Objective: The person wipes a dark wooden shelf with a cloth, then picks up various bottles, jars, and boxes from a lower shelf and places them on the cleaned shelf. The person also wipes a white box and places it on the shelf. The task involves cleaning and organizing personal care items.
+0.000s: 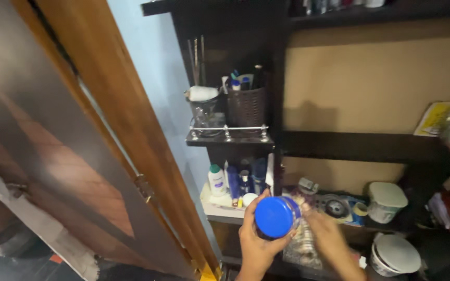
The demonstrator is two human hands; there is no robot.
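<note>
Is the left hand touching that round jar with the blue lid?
Touching. The head view shows the left hand wrapped around the clear round jar with the blue lid, thumb and fingers pressed against its sides.

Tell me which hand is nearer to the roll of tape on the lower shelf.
Right. The right hand is just below and left of the roll of tape, fingertips on the blue-lidded jar. The left hand grips the jar from its far side, farther from the tape.
</note>
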